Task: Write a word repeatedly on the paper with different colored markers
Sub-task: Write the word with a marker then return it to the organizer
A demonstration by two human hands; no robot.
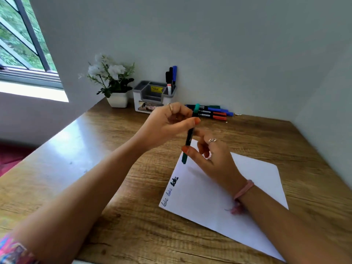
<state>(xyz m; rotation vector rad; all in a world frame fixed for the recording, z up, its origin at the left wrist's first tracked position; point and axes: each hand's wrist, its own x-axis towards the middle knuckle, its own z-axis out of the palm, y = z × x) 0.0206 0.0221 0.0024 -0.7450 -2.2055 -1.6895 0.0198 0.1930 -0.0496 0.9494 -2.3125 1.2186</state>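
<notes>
The green marker (190,133) stands nearly upright above the paper's (247,187) top corner. The left hand (167,123) pinches its upper barrel; the right hand's (211,155) fingers grip lower down. Probably uncapping: next, pull apart and write beside three words (170,191) at seven o'clock. Spare markers (213,112) lie at twelve on the wooden counter (114,187), against a pale wall.

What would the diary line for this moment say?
both hands hold green marker | left hand at its top | right hand lower | above paper | three words written
</notes>
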